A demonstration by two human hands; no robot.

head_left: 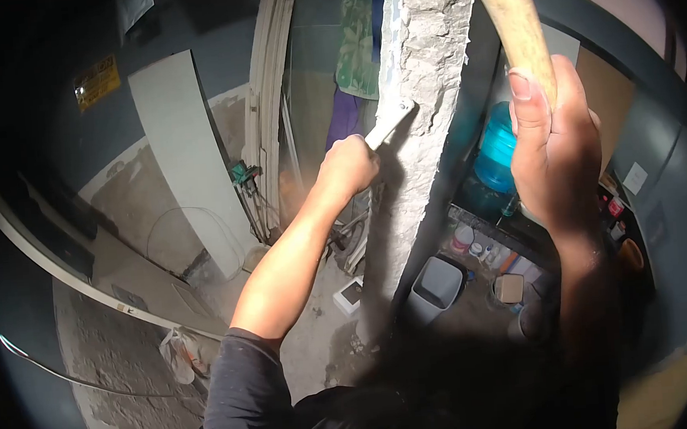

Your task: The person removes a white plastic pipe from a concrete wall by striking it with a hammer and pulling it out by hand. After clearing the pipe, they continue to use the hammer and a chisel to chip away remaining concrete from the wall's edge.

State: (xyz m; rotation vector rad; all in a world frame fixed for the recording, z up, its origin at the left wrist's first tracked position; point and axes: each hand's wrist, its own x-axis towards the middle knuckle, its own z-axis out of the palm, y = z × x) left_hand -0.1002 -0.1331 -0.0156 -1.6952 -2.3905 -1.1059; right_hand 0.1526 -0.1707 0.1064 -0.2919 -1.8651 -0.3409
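- The left hand [352,164] is closed in a fist, its fingers clamped around a flat pale tool [389,127].
- The far end of the flat pale tool, marked by a small dark spot, lies at the rough, chipped wall edge [428,57]; whether it presses in cannot be told.
- The right hand [558,144] is raised at the other side of the wall edge, thumb and fingers wrapped around a curved wooden handle [514,15].
- The wooden handle runs up out of view, so its head cannot be seen.
- The wall edge stands between the two hands, bright at the top and shadowed lower down.
- Beyond it, near the right hand, is a blue water jug [496,148].
- Below, a gray bin [437,284] is on the floor, beside assorted containers.
- Behind the left hand hang a green patterned cloth [356,58] and a purple cloth [342,119].
- Farther left, a long pale panel [183,146] leans on the wall, near a yellow sign [97,83].
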